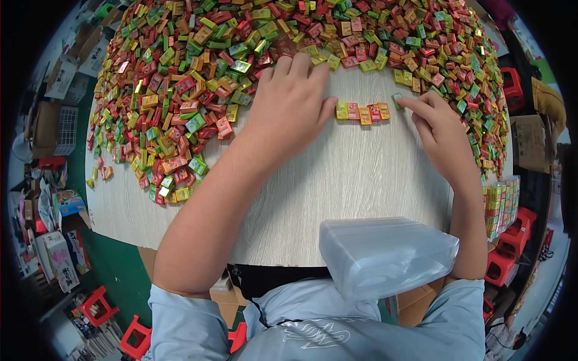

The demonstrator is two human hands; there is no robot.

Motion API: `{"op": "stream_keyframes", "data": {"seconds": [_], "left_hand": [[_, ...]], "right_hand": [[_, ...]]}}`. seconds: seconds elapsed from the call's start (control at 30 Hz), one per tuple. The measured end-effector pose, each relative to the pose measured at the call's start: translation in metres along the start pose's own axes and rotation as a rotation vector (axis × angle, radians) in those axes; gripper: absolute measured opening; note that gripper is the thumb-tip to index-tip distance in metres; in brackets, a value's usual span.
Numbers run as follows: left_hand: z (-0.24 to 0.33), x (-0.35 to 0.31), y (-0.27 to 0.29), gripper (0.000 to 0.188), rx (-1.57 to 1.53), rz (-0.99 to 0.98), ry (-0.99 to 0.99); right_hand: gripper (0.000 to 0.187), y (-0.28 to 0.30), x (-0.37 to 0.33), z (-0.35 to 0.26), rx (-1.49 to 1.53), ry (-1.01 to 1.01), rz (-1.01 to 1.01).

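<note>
My left hand (pixel 293 99) reaches palm down into the near edge of a big heap of small, shiny boxes (pixel 205 72) in red, green, yellow and orange. Its fingers stretch forward with the thumb apart; the fingertips are partly lost among the boxes. Beside that thumb, a short row of small boxes (pixel 363 113) lies on the table (pixel 313 192), one orange box sitting slightly nearer than its neighbours. To the right of the row, my right hand (pixel 438 127) touches a small green box (pixel 397 101) with its extended index fingertip. The thumb stays apart from that box.
A stack of clear plastic cases (pixel 388 253) stands at the table's near edge. Packed blocks of small boxes (pixel 501 204) sit at the right edge. Red stools (pixel 98 307) and cardboard cartons (pixel 530 142) surround the table on the green floor (pixel 120 265).
</note>
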State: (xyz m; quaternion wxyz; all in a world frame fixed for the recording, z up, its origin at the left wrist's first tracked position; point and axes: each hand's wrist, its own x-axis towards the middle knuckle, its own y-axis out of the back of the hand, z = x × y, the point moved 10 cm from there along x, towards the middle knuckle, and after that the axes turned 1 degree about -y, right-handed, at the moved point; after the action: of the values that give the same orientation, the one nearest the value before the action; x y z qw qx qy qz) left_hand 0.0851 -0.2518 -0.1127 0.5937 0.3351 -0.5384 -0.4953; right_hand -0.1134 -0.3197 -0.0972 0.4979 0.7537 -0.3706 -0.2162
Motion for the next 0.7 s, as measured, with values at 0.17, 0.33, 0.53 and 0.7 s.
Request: {"op": "stream_keyframes", "data": {"seconds": [0.17, 0.33, 0.53, 0.7], "left_hand": [[0.002, 0.005, 0.002, 0.05, -0.001, 0.064, -0.001], [0.001, 0.005, -0.004, 0.052, 0.04, 0.021, 0.016], [0.001, 0.004, 0.007, 0.045, 0.013, 0.06, -0.012], [0.009, -0.008, 0.016, 0.028, -0.022, -0.006, -0.065]], "right_hand": [[0.025, 0.002, -0.004, 0.001, 0.083, 0.054, 0.009], [0.025, -0.001, -0.002, -0.002, 0.093, 0.121, 0.009], [0.023, 0.019, 0.007, 0.003, -0.256, 0.174, 0.315], [0.027, 0.013, 0.006, -0.002, -0.321, 0.239, 0.31]]}}
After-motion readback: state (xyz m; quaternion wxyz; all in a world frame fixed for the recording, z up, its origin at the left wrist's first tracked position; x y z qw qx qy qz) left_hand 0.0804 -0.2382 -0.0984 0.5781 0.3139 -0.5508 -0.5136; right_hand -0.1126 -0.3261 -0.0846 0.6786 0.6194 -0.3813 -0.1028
